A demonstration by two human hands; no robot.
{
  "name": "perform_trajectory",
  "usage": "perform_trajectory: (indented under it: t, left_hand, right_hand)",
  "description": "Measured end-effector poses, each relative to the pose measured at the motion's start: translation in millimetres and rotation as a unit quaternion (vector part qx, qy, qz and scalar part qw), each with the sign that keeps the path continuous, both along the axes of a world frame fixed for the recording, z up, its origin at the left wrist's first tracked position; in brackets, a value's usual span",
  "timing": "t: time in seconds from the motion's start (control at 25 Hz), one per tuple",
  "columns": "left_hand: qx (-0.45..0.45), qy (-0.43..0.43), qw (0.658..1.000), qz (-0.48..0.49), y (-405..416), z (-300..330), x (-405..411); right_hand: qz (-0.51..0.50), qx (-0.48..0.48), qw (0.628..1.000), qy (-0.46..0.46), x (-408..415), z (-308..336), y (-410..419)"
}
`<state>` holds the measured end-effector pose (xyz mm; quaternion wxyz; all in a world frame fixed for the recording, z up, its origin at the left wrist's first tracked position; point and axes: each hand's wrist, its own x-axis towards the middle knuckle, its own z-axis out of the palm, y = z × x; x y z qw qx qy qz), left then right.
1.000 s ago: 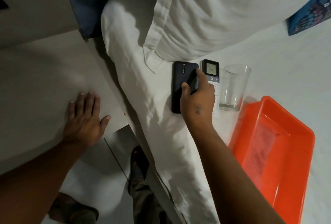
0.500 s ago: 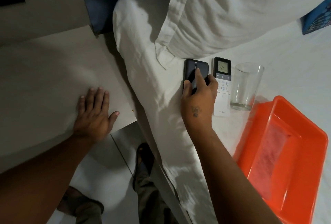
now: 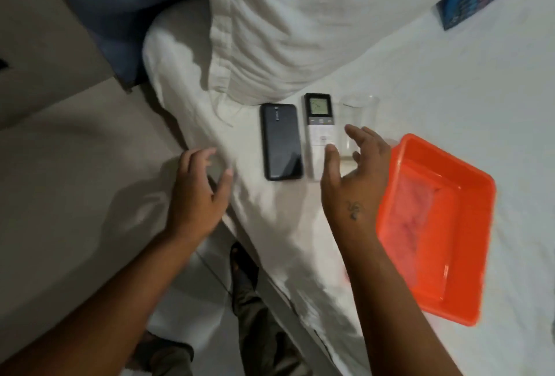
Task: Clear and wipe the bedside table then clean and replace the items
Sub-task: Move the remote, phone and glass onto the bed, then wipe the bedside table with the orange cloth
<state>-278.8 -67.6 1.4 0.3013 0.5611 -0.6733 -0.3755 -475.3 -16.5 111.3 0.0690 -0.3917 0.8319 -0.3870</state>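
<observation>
The right hand (image 3: 357,171) is hovering open and empty over the drinking glass (image 3: 360,123); the left hand (image 3: 198,192) is hanging open over the bare bench (image 3: 75,180); phone (image 3: 282,141) and remote (image 3: 319,132) are lying on the bed (image 3: 450,90); on so soft a sheet a clumsy reach is risking tipping the glass against the orange tub (image 3: 480,255).

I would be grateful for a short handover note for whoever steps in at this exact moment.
Left hand: open, holding nothing, over the corner of the bedside table.
Right hand: open, holding nothing, fingers spread over the remote and in front of the glass.
On the bed, in a row below the pillow: black phone, remote, glass. Orange tub beside them, with a pink cloth inside.
Done: table top cleared.
Left: whether it has been wiped cannot be told; clean the items and put them back.
</observation>
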Motion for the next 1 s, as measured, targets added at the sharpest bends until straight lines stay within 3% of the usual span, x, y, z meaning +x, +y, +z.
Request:
perform_trajectory:
  t: [0.12, 0.24, 0.32, 0.4, 0.48, 0.6, 0.72, 0.8, 0.92, 1.0]
  left_hand:
    - [-0.043, 0.134, 0.986, -0.086, 32.3, 88.7, -101.6]
    - [-0.048, 0.149, 0.951, -0.265, 62.7, 142.9, -197.7]
    - [-0.022, 0.042, 0.915, -0.400, 68.8, 150.7, -253.2]
    - [-0.054, -0.148, 0.862, -0.483, 68.9, 137.7, -288.4]
    - [-0.065, -0.297, 0.805, -0.509, 68.3, 121.0, -307.4]
    - [-0.040, -0.389, 0.763, -0.514, 70.1, 107.8, -322.1]
    - [0.030, -0.393, 0.756, -0.523, 65.0, 118.3, -334.0]
    - [0.024, -0.358, 0.754, -0.550, 57.8, 137.6, -333.6]
    - [-0.020, -0.254, 0.806, -0.534, 45.8, 179.6, -305.9]
    - [0.026, -0.151, 0.862, -0.483, 26.3, 200.8, -265.6]
  right_hand:
    - [-0.130, -0.007, 0.991, 0.013, -62.6, 15.3, 44.2]
    - [-0.248, 0.111, 0.960, -0.069, -112.7, 16.8, 99.6]
    - [-0.276, 0.216, 0.922, -0.166, -128.6, 9.6, 127.4]
    - [-0.281, 0.291, 0.883, -0.238, -128.5, -1.2, 142.4]
    - [-0.292, 0.319, 0.863, -0.260, -127.6, -16.6, 151.0]
    - [-0.315, 0.292, 0.849, -0.306, -135.0, -31.6, 153.8]
    - [-0.294, 0.271, 0.827, -0.395, -142.8, -24.3, 153.4]
    - [-0.282, 0.240, 0.832, -0.414, -143.6, -8.5, 150.8]
    - [-0.253, 0.147, 0.857, -0.424, -140.2, 22.8, 144.0]
    - [-0.204, 0.121, 0.882, -0.408, -128.5, 45.8, 130.3]
